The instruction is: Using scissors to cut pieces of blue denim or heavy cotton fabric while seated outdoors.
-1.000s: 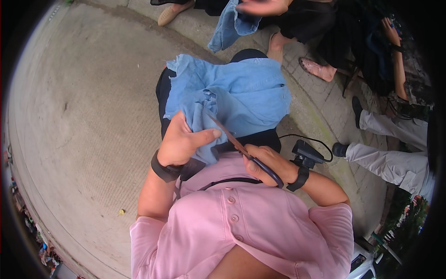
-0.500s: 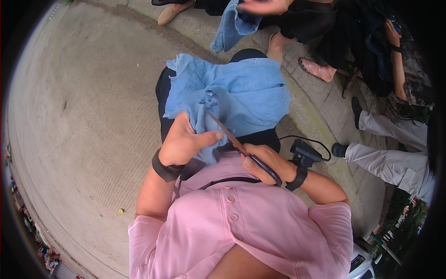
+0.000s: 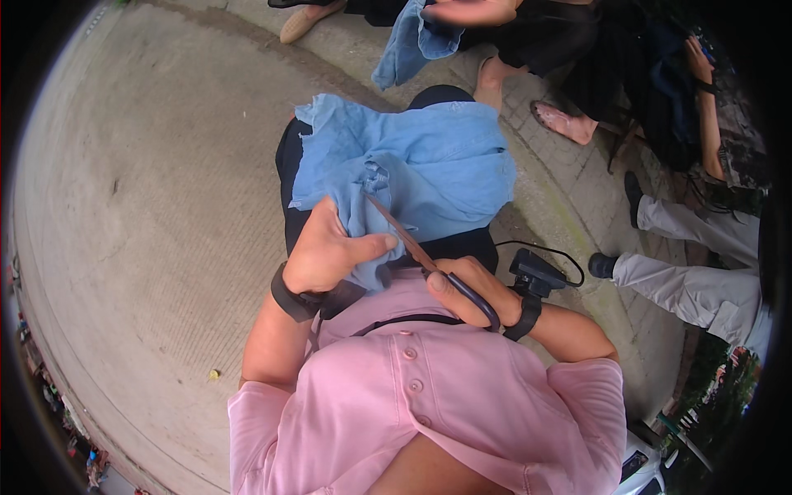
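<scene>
Across my lap lies a light blue denim cloth (image 3: 445, 157), with frayed, ragged edges on its left side. My left hand (image 3: 326, 247) grips a bunched fold of it, thumb on top and fingers partly hidden under the fabric. In my right hand (image 3: 474, 289) is a pair of scissors (image 3: 404, 235) with brownish blades and a dark handle. The blades point up and left, their tips against the bunched denim beside my left thumb. How far the blades are apart is hard to make out.
Facing me, another person's hand (image 3: 474, 11) is above a piece of blue denim (image 3: 408, 49). Sandalled feet (image 3: 565, 122) and a person in light grey trousers (image 3: 693, 280) are to the right. A black device with a cable (image 3: 536, 272) is strapped at my right wrist. Concrete ground (image 3: 165, 206) extends left.
Almost nothing differs. My right hand and the scissors have shifted very slightly, while my left hand keeps its grip on the denim.
</scene>
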`<move>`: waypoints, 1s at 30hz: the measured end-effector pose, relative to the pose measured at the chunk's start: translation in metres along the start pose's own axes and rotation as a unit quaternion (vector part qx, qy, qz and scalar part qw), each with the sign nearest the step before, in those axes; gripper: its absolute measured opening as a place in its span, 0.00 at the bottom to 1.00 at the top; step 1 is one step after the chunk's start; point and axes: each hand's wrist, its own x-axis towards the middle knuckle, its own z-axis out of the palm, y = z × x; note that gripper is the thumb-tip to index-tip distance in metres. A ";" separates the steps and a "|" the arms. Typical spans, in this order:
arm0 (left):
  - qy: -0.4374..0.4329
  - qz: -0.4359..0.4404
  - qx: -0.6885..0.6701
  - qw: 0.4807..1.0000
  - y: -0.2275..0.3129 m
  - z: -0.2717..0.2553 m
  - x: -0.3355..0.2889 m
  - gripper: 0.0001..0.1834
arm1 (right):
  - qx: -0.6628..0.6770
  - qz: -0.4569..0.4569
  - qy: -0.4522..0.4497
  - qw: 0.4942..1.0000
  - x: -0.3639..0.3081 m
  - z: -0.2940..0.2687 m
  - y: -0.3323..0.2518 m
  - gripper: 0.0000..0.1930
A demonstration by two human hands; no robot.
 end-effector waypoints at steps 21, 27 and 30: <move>0.095 0.050 -0.078 0.991 -0.004 0.010 -0.001 0.19 | -0.020 -0.036 0.072 0.997 -0.005 -0.002 0.000 0.21; 0.110 0.069 -0.055 0.990 -0.008 0.013 0.000 0.19 | -0.012 -0.022 0.004 1.000 -0.008 -0.005 0.016 0.23; 0.101 0.062 -0.038 0.992 -0.009 0.012 -0.001 0.19 | -0.058 -0.047 0.019 0.997 -0.007 0.000 0.025 0.25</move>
